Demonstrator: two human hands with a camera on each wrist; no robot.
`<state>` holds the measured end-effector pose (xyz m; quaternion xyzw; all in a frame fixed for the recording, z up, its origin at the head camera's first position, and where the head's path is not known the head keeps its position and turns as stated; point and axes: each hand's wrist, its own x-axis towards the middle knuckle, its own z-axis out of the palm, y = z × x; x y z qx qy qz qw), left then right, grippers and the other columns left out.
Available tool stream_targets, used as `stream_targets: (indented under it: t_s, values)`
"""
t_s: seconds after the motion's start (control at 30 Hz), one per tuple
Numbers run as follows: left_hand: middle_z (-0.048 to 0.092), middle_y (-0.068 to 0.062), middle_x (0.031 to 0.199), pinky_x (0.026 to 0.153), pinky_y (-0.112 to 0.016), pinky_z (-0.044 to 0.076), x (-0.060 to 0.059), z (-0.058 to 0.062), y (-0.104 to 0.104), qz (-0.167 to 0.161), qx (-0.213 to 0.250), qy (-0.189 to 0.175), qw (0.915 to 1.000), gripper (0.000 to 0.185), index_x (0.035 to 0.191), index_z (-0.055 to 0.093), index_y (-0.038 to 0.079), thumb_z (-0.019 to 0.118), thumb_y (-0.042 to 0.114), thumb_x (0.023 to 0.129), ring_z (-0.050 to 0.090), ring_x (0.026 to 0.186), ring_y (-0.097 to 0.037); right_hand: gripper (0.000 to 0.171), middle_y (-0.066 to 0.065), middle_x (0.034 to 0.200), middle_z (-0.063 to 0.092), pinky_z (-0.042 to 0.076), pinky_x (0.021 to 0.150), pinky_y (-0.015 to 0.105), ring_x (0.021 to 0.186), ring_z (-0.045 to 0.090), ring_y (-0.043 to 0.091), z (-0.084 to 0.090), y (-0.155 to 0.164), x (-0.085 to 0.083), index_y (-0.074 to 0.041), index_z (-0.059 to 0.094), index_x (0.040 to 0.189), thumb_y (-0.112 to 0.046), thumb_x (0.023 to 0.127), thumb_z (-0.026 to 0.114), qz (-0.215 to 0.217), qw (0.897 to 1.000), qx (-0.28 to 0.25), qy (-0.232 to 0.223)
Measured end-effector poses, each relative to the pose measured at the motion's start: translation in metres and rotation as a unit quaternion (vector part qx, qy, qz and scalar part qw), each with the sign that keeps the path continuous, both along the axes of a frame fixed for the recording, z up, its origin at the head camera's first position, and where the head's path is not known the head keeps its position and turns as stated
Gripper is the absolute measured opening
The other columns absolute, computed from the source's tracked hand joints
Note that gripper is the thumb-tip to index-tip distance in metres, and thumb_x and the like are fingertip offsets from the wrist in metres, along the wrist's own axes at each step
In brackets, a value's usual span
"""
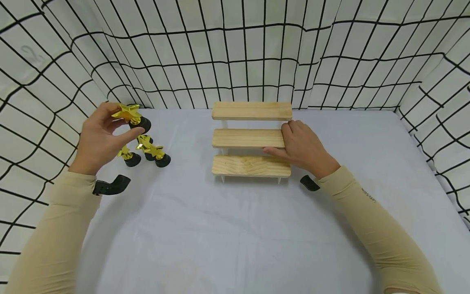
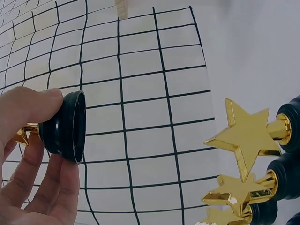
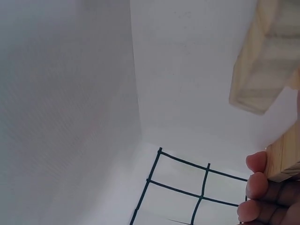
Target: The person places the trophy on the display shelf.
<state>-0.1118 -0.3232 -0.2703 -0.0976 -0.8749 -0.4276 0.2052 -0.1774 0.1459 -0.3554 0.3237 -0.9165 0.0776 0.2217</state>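
My left hand (image 1: 98,141) holds a small star trophy (image 1: 127,113), gold with a black base, above the tabletop at the left. In the left wrist view, thumb and fingers pinch its black base (image 2: 61,125). Below and beside that hand stand several more gold star trophies (image 1: 158,152), grouped closely. At centre is a three-tier wooden display stand (image 1: 251,165) on pale supports. My right hand (image 1: 304,148) grips the right end of its middle shelf (image 1: 246,139). Fingertips (image 3: 257,185) show against a wooden shelf end in the right wrist view; the rest of that hand is cut off.
A white cloth covers the table (image 1: 220,237). Black wire grid panels (image 1: 227,61) over white sheeting enclose the back and both sides, close behind the stand and the trophies. A black curved piece (image 1: 111,185) sits at each wrist.
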Motion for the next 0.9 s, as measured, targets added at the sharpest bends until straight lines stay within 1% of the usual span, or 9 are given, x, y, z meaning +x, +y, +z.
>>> stream_targets:
  t_s: [0.1,0.17,0.27,0.3,0.4,0.53,0.7,0.8,0.9]
  values:
    - [0.058,0.019,0.117,0.098,-0.001,0.049,0.001,-0.001,0.007,-0.012,0.000,0.003,0.9999,0.055,0.125,0.062,0.013,0.081,-0.011,0.080,0.061,0.110,0.000,0.095,0.017,0.076,0.056,0.046,0.059,0.041,0.068,0.053,0.033,-0.002,0.000,0.000,0.004,0.056,0.087,-0.088,0.091,0.033,0.005,1.000,-0.011,0.014]
    - [0.059,0.017,0.117,0.099,-0.002,0.049,0.002,-0.002,0.012,-0.020,0.003,0.006,0.9998,0.054,0.124,0.062,0.010,0.081,-0.012,0.079,0.061,0.110,-0.001,0.100,0.016,0.074,0.054,0.044,0.057,0.041,0.066,0.052,0.033,-0.003,-0.001,0.000,0.003,0.055,0.084,-0.090,0.090,0.020,0.005,1.000,-0.015,0.022]
    - [0.059,0.017,0.119,0.100,-0.002,0.049,0.003,-0.004,0.018,-0.029,0.003,0.006,0.9996,0.054,0.124,0.061,0.009,0.082,-0.013,0.079,0.061,0.110,0.000,0.100,0.016,0.072,0.053,0.043,0.056,0.040,0.065,0.051,0.033,-0.005,-0.001,0.001,0.003,0.053,0.083,-0.090,0.089,0.016,0.005,0.999,-0.019,0.031]
    - [0.058,0.018,0.119,0.100,-0.002,0.049,0.003,-0.005,0.021,-0.030,-0.001,0.004,0.9995,0.054,0.124,0.061,0.009,0.082,-0.012,0.079,0.061,0.110,0.000,0.100,0.016,0.072,0.053,0.043,0.056,0.040,0.064,0.050,0.032,-0.005,-0.001,0.001,0.003,0.053,0.083,-0.090,0.089,0.017,0.005,0.999,-0.020,0.032]
    - [0.057,0.020,0.121,0.099,-0.001,0.048,0.003,-0.007,0.027,-0.034,-0.017,0.001,0.9993,0.054,0.126,0.060,0.005,0.082,-0.011,0.079,0.061,0.108,0.002,0.098,0.015,0.071,0.052,0.042,0.054,0.039,0.063,0.049,0.032,-0.005,-0.001,0.001,0.002,0.052,0.082,-0.090,0.090,0.018,0.006,0.999,-0.020,0.038]
    - [0.057,0.021,0.120,0.098,-0.001,0.049,0.003,-0.011,0.035,-0.042,-0.025,-0.002,0.9988,0.054,0.127,0.059,0.002,0.083,-0.010,0.079,0.061,0.107,0.003,0.096,0.015,0.070,0.050,0.040,0.054,0.038,0.061,0.048,0.031,-0.005,-0.001,0.001,0.002,0.051,0.082,-0.089,0.090,0.019,0.009,0.999,-0.024,0.045]
    - [0.060,0.019,0.118,0.099,-0.003,0.050,0.003,-0.017,0.045,-0.060,-0.017,0.000,0.9981,0.052,0.124,0.058,-0.002,0.083,-0.011,0.078,0.063,0.106,0.002,0.095,0.015,0.071,0.051,0.041,0.054,0.039,0.062,0.048,0.032,-0.005,-0.001,0.001,0.002,0.051,0.082,-0.088,0.091,0.022,0.011,0.998,-0.030,0.049]
    - [0.059,0.020,0.119,0.102,-0.004,0.050,0.003,-0.020,0.051,-0.072,-0.020,0.008,0.9972,0.053,0.124,0.057,-0.005,0.082,-0.013,0.078,0.063,0.109,0.003,0.091,0.015,0.071,0.051,0.041,0.055,0.039,0.062,0.048,0.032,-0.005,0.000,0.001,0.002,0.051,0.083,-0.087,0.092,0.033,0.012,0.998,-0.029,0.049]
    - [0.058,0.020,0.119,0.103,-0.005,0.050,0.002,-0.020,0.057,-0.082,-0.022,0.019,0.9962,0.053,0.123,0.057,-0.006,0.082,-0.014,0.077,0.063,0.110,0.003,0.083,0.014,0.071,0.051,0.041,0.055,0.039,0.063,0.048,0.031,-0.005,0.001,0.000,0.002,0.052,0.083,-0.081,0.091,0.051,0.012,0.998,-0.027,0.048]
